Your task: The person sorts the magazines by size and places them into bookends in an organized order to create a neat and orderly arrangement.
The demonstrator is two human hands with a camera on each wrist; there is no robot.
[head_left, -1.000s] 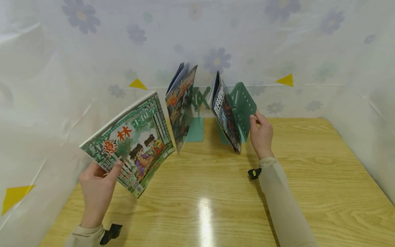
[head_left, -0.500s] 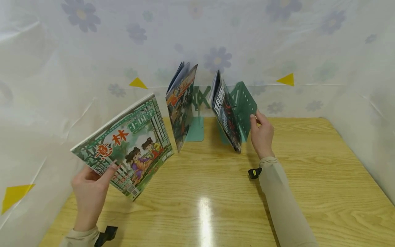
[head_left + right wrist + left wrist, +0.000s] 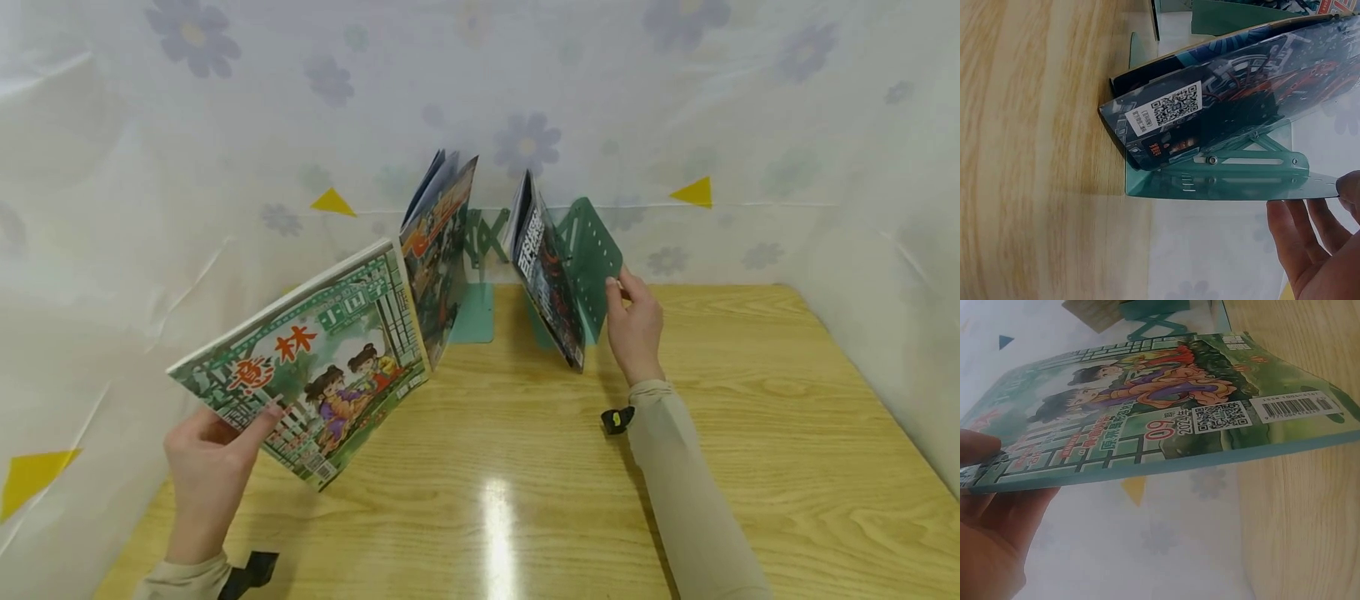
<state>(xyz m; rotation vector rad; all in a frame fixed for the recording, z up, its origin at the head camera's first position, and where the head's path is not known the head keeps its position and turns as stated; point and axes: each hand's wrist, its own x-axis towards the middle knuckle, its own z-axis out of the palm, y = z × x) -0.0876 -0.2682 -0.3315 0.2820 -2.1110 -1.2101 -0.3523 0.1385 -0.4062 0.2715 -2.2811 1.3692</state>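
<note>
My left hand (image 3: pixel 213 479) grips a green magazine (image 3: pixel 330 367) by its lower left edge, thumb on the cover and fingers behind. The magazine is tilted above the table, and its right edge overlaps a standing magazine with orange lettering (image 3: pixel 442 258) in the head view. With thumb and fingers, my right hand (image 3: pixel 636 325) pinches the outer edge of a green perforated bookend plate (image 3: pixel 596 258). This plate is the right end of an expanding bookend with a crossed-bar middle (image 3: pixel 487 237). A dark magazine (image 3: pixel 1172 112) leans inside it, beside the plate.
Darker magazines (image 3: pixel 429 187) stand behind the orange-lettered one on the left. The wooden table (image 3: pixel 570 483) meets a flower-patterned plastic sheet (image 3: pixel 480 75) at the back and sides. Yellow triangles (image 3: pixel 693 192) mark the sheet.
The green magazine in my left hand has shifted left and lower, then its right edge has swung back toward the standing magazine. My right hand stays on the bookend plate.
</note>
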